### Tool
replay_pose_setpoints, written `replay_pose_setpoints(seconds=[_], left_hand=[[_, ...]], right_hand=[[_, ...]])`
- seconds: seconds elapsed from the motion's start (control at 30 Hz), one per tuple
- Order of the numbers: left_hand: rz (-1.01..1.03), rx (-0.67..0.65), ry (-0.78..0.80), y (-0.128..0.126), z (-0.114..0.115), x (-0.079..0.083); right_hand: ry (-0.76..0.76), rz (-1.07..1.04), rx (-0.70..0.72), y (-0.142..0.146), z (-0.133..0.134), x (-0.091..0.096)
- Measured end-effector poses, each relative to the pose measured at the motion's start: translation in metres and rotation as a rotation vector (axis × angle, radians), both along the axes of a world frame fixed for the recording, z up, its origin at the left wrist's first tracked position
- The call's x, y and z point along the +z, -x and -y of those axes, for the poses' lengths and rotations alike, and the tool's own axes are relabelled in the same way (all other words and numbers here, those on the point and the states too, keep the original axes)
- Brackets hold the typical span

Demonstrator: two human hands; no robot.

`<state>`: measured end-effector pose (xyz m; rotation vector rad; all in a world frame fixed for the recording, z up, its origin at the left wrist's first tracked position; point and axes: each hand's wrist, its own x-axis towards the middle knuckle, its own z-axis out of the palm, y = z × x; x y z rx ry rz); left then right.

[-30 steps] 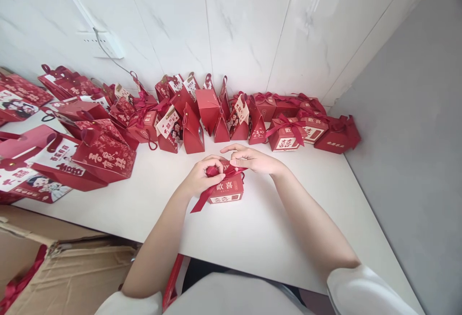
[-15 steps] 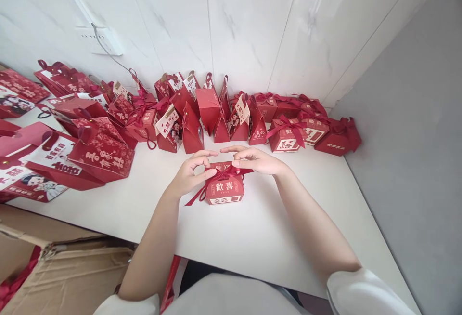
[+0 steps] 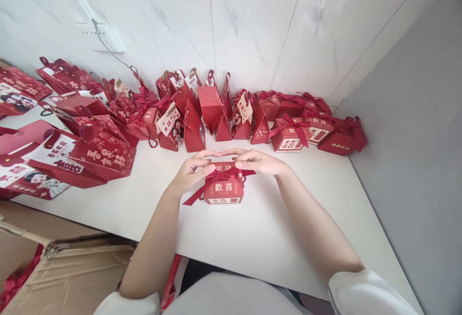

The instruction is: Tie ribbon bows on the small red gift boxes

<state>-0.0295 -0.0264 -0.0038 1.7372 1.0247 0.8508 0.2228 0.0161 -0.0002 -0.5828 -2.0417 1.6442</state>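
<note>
A small red gift box (image 3: pixel 224 188) with white Chinese lettering stands on the white table in front of me. A dark red satin ribbon (image 3: pixel 224 174) is tied in a bow on its top, and one tail hangs out to the left. My left hand (image 3: pixel 193 170) is at the bow's left side, its thumb and bent fingers closed on the ribbon. From the right, my right hand (image 3: pixel 258 162) grips the bow's other side, thumb at the ribbon. Both index fingers reach across behind the bow and nearly meet. The fingertips under the ribbon are partly hidden.
Several red gift boxes (image 3: pixel 289 134) with bows and peaked red boxes (image 3: pixel 195 129) line the wall. Larger red gift bags (image 3: pixel 104 156) crowd the left. An open cardboard box (image 3: pixel 86 274) sits below the table's left edge; a grey panel (image 3: pixel 415 127) borders the right.
My index fingertips have come closer together behind the bow. Both hands stay at the ribbon, and the box has hardly moved. The view has shifted slightly.
</note>
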Motion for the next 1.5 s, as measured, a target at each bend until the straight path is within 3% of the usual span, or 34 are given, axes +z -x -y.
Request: replay_pose_setpoints(seconds=[0.1,0.27,0.4,0.7,0.97,1.33,1.5], left_hand=[[0.023,0.019,0.013,-0.001,0.000,-0.002],[0.031,0.056,-0.002,-0.001,0.000,-0.003],[-0.025,0.099,-0.063,0.000,0.000,-0.002],[-0.234,0.143,-0.325,-0.003,0.004,0.003],[-0.352,0.144,-0.435,0.001,0.001,0.002],[-0.313,0.132,-0.367,0.003,-0.004,-0.002],[-0.162,0.176,-0.243,0.003,-0.006,-0.004]], right_hand=[[0.036,0.020,-0.007,0.001,0.001,0.000],[0.135,0.003,0.102,0.004,0.004,0.000],[0.158,-0.024,0.075,0.006,0.004,-0.002],[-0.066,0.106,-0.089,0.007,0.006,0.003],[-0.102,0.097,-0.142,0.008,0.006,0.003],[-0.078,0.106,-0.130,0.007,0.000,-0.006],[-0.106,0.101,-0.209,0.006,0.001,-0.001]])
